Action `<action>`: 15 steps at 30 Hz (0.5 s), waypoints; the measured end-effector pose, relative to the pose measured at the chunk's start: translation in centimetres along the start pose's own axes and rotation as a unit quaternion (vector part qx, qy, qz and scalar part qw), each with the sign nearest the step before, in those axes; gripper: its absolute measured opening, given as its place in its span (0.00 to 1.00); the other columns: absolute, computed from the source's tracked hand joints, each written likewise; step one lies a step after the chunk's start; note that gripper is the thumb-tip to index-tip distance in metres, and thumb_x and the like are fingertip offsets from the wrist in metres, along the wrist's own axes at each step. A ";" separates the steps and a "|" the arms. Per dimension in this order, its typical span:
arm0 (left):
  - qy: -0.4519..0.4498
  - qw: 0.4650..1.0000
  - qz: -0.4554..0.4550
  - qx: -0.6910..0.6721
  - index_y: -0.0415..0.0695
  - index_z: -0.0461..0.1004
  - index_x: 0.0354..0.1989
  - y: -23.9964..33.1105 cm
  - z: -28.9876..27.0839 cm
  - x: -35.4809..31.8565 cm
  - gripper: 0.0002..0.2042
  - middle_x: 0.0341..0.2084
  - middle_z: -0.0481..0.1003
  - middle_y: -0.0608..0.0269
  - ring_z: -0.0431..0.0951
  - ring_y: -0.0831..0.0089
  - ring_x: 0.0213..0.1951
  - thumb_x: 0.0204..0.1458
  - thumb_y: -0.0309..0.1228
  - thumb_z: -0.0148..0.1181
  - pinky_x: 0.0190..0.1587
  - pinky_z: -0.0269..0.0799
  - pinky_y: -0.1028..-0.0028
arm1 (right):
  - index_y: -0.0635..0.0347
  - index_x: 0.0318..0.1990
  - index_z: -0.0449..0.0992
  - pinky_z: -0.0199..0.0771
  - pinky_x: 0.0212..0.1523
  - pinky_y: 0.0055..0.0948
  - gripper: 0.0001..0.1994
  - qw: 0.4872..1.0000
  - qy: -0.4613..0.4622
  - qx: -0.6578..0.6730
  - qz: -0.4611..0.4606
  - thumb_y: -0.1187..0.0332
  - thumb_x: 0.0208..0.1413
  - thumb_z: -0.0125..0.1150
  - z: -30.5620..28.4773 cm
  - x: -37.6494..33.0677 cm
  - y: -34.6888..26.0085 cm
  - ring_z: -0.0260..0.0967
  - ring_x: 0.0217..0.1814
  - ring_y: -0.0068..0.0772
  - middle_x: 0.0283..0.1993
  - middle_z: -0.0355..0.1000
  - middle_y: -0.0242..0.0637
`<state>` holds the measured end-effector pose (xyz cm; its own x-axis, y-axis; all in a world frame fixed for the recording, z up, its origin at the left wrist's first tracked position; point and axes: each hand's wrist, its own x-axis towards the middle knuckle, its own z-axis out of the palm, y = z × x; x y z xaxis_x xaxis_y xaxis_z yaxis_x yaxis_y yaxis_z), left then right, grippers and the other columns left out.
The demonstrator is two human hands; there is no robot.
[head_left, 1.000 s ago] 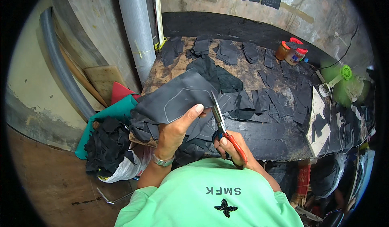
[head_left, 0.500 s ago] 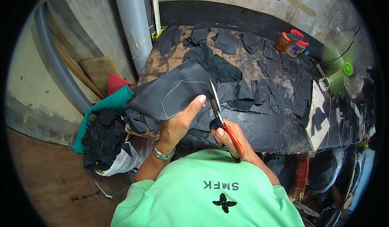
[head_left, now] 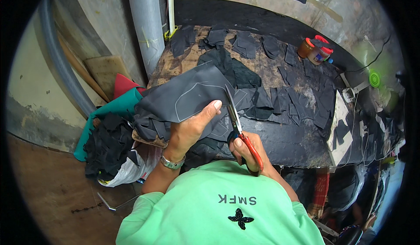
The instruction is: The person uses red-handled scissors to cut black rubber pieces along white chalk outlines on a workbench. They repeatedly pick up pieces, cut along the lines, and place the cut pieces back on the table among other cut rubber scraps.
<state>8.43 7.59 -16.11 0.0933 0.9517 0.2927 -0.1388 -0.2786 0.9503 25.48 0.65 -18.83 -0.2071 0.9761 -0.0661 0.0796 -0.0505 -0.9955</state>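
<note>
The dark grey sheet of flexible material marked with pale outlines is held above the near edge of the worn worktable, pinched by the left hand, thumb pressed on top. For a clean cut, it is best kept taut beside the blades. The red-handled scissors are gripped by the right hand, fingers curled shut through the loops, blades slightly parted at the sheet's edge and best kept along the traced line.

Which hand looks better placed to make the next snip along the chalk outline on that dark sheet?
Probably the right hand: it grips the red-handled scissors, blades at the dark sheet. The left hand is busy holding that sheet up.
</note>
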 end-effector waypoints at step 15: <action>-0.066 0.997 -0.012 0.042 0.38 0.77 0.31 0.6 -0.2 -0.4 0.04 0.24 0.77 0.64 0.76 0.78 0.26 0.52 0.26 0.63 0.30 0.73 0.78 | 0.63 0.33 0.70 0.59 0.26 0.23 0.25 0.998 -0.013 -0.054 -0.024 0.44 0.58 0.47 -0.4 1.2 1.0 0.58 0.22 0.21 0.19 0.60 0.30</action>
<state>8.14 7.11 -15.65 0.2252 0.9346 0.2754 -0.0520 -0.2707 0.9612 25.72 1.85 -19.85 -0.2378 0.9711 -0.0212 0.1739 0.0211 -0.9845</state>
